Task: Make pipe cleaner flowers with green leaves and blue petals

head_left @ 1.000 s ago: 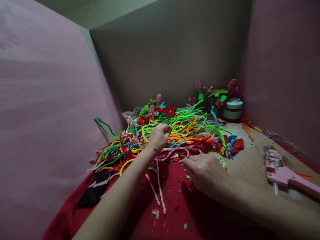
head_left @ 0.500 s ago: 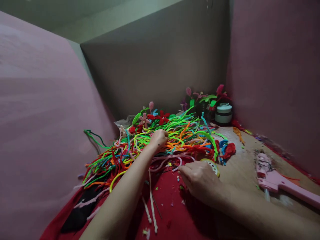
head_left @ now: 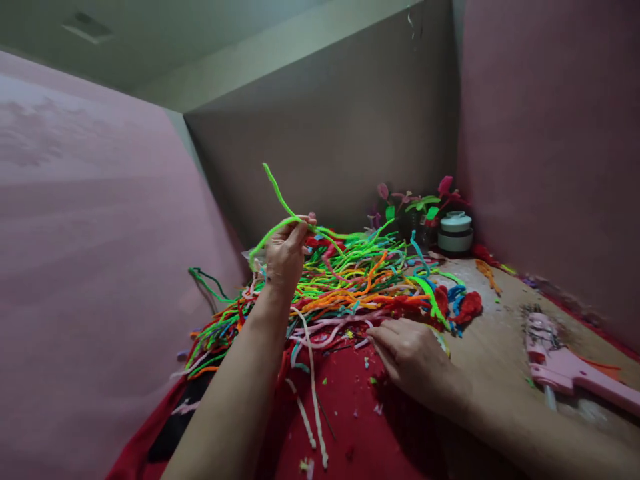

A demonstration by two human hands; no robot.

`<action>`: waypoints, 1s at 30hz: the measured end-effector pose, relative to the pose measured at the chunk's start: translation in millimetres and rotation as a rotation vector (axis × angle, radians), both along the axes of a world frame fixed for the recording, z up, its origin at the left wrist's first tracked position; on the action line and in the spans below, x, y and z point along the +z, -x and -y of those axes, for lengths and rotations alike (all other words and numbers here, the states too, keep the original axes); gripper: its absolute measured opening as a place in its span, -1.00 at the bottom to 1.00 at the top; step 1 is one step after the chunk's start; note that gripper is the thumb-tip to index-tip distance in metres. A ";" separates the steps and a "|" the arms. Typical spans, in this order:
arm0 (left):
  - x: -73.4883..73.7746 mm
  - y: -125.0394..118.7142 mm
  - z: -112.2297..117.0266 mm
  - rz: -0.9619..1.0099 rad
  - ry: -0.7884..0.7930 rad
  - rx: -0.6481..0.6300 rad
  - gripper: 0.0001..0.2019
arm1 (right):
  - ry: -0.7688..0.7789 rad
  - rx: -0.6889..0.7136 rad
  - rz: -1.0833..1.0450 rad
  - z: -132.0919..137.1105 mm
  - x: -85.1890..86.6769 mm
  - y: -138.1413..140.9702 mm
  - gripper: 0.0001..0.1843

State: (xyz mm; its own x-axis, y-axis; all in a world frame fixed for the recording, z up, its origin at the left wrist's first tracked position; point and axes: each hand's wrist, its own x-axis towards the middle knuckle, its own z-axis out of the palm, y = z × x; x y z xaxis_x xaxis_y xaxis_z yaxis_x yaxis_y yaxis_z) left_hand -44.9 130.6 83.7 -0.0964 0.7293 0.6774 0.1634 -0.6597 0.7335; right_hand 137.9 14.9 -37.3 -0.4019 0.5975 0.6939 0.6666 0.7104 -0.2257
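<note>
The bright green pipe cleaner [head_left: 278,195] is up in the air above the far left of the heap, bent in a loop, and we see the left hand [head_left: 284,257] pinching it between thumb and fingertips. Below lies the tangled pile of coloured pipe cleaners [head_left: 360,280]. The right hand [head_left: 413,353] rests palm down, fingers curled, on the red cloth [head_left: 350,413] at the pile's near edge; we cannot tell whether it grips anything. A pink glue gun [head_left: 555,360] lies well to its right.
</note>
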 end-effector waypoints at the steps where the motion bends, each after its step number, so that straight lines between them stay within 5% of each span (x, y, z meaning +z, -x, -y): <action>1: 5.0 -1.5 2.4 0.118 -0.031 -0.045 -0.85 | 0.015 0.015 -0.037 0.2 1.3 -0.6 -0.78; 5: 12.9 -8.8 18.3 0.312 0.083 -0.230 -0.95 | 0.135 0.098 -0.342 -0.8 8.7 -3.5 -0.79; 10: -1.4 -21.3 48.4 0.269 0.408 -0.472 -0.90 | 0.444 0.024 -0.900 -6.2 23.2 -10.7 -0.80; 14: -17.3 -30.6 66.4 0.289 0.460 -0.445 -0.88 | 0.699 0.127 -1.215 -7.3 32.3 -13.8 -0.87; 19: -37.5 -33.5 76.8 0.334 0.544 -0.422 -0.85 | 0.857 0.477 -1.243 -4.0 33.7 -9.1 -0.71; 25: -63.4 -37.4 86.0 0.270 0.676 -0.518 -0.84 | 0.892 0.494 -1.282 -7.0 27.5 -5.6 -0.82; 30: -70.5 -37.5 94.9 0.274 0.788 -0.596 -0.78 | 1.011 0.534 -1.449 -15.1 26.3 -9.9 -0.89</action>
State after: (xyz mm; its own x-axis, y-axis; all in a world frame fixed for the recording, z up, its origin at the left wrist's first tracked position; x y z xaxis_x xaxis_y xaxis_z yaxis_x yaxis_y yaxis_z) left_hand -7.4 35.7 13.2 0.3475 0.9377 -0.0056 -0.2715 0.1064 0.9565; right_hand 147.8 30.0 -10.9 -0.1526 0.9800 0.1281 -0.6381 0.0012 -0.7699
